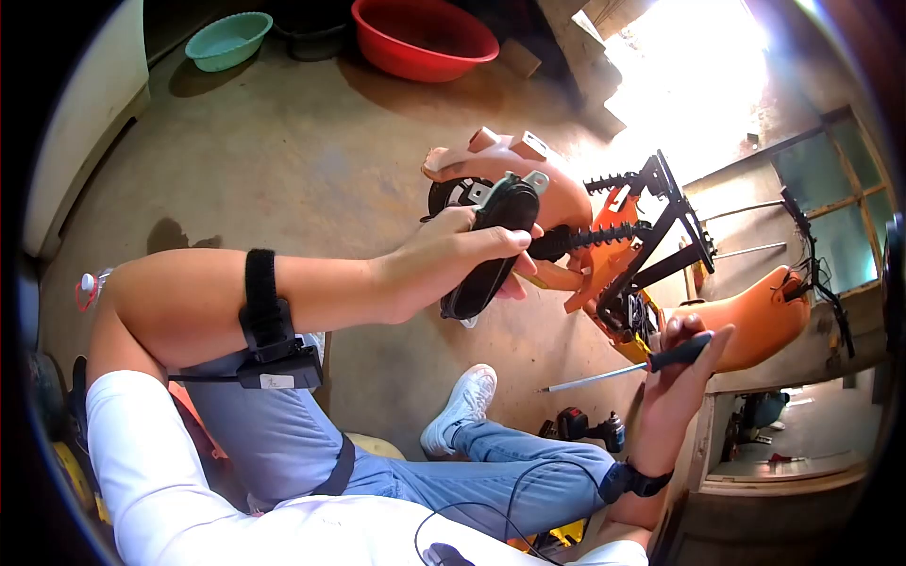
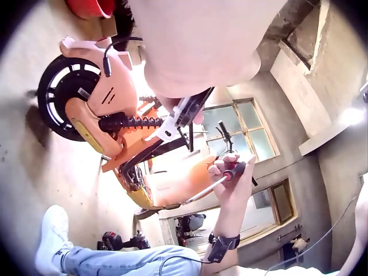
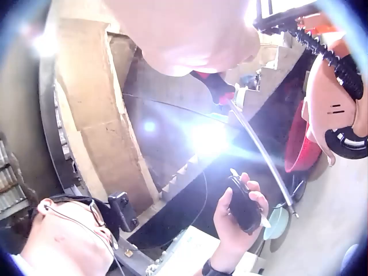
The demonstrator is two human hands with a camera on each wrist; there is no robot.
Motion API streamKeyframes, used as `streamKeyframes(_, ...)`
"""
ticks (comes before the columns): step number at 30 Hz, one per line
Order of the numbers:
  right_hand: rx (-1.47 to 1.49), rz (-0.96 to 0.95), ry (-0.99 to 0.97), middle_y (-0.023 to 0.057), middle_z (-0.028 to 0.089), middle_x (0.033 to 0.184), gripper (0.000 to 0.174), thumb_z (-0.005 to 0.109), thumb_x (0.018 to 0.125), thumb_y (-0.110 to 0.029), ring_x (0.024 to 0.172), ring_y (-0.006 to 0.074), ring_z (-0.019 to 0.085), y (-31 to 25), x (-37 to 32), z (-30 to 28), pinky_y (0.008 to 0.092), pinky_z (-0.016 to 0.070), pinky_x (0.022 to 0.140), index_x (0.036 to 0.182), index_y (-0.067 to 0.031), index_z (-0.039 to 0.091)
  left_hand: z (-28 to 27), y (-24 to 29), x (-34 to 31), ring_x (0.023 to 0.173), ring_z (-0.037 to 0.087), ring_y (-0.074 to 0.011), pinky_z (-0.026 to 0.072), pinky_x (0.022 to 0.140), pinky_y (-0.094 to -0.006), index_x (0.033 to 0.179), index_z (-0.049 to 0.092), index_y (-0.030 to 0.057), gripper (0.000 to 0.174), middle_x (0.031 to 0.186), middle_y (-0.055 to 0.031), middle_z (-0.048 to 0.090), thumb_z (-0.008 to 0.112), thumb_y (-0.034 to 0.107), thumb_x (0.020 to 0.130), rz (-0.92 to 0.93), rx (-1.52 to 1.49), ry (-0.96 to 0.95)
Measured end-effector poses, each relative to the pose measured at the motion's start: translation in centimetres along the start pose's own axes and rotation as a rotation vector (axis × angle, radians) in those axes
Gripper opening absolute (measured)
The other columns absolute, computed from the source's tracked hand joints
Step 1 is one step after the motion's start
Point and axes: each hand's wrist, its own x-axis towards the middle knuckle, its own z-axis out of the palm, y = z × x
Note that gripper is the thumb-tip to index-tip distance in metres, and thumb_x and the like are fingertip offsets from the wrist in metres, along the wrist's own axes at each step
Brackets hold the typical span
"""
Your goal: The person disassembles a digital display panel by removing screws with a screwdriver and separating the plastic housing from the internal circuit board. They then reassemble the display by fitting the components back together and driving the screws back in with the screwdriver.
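My left hand [image 1: 448, 250] grips a long, rounded black part [image 1: 500, 236] with pale mounting tabs at its end, thumb laid across its face. In the left wrist view the hand mostly hides this black part [image 2: 194, 109]. My right hand [image 1: 672, 391] holds a screwdriver [image 1: 681, 352] by its black and red handle, the long metal shaft pointing left, away from the thumb. That screwdriver [image 3: 253, 135] is apart from the black part in the right wrist view. Behind my left hand is an orange electric scooter [image 1: 557, 193] with black coil springs and a black wheel [image 2: 69, 95].
A cordless drill [image 1: 590, 426] lies on the floor beside my leg. A red basin [image 1: 425, 42] and a green basin [image 1: 228, 42] stand farther back. The scooter's orange front panel [image 1: 764, 325] extends behind my right hand, near a wall with a window [image 1: 840, 198].
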Motion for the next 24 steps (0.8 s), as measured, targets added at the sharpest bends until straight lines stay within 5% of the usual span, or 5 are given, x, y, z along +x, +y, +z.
streamKeyframes(6,0.231,0.066,-0.020,0.0026,0.050,0.072,0.055,0.043,0.096,-0.066,0.057,0.0114,0.038,0.8,-1.8,-0.9,0.0238,0.0349,0.054,0.092,-0.0115,0.053,0.8,-0.6,-0.2,0.081,0.071,-0.0154,0.0546,0.064,-0.0255,0.118,0.059,-0.0037,0.042,0.094,-0.0085,0.069,0.058,0.032,0.096,0.002,0.115,-0.028)
streamKeyframes(13,0.420,0.150,0.007,0.0025,0.052,0.079,0.049,0.050,0.097,-0.059,0.060,0.0116,0.044,1.8,-1.2,-2.0,0.0242,0.0403,0.057,0.095,-0.0103,0.052,0.2,-1.4,0.0,0.075,0.068,-0.0133,0.0491,0.056,-0.0255,0.108,0.064,-0.0031,0.043,0.088,-0.0074,0.066,0.059,0.038,0.096,-0.018,0.278,0.024)
streamKeyframes(15,0.484,0.191,-0.044,0.0019,0.054,0.084,0.045,0.054,0.096,-0.056,0.064,0.0126,0.051,1.6,-1.2,-2.4,0.0242,0.0464,0.063,0.098,-0.0105,0.053,0.5,-1.1,0.0,0.073,0.064,-0.0111,0.0462,0.058,-0.0248,0.106,0.065,-0.0017,0.041,0.085,-0.0059,0.065,0.059,0.038,0.097,-0.040,0.282,0.061)
streamKeyframes(17,0.515,0.163,-0.056,0.0030,0.056,0.090,0.043,0.055,0.097,-0.053,0.069,0.0131,0.053,1.9,-1.4,-2.4,0.0241,0.0475,0.065,0.102,-0.0101,0.054,0.4,-0.8,0.0,0.082,0.060,-0.0098,0.0459,0.069,-0.0245,0.132,0.054,0.0026,0.050,0.095,-0.0011,0.065,0.053,0.041,0.099,-0.004,0.462,0.036)
streamKeyframes(24,0.542,0.084,-0.288,0.0078,0.057,0.121,0.036,0.052,0.102,-0.040,0.102,0.0196,0.058,3.2,-2.1,-3.3,0.0294,0.0501,0.082,0.121,-0.0104,0.052,0.1,-1.5,0.4,0.095,0.054,-0.0107,0.0425,0.083,-0.0278,0.132,0.049,0.0024,0.052,0.106,-0.0048,0.059,0.057,0.041,0.099,-0.129,0.427,0.015)
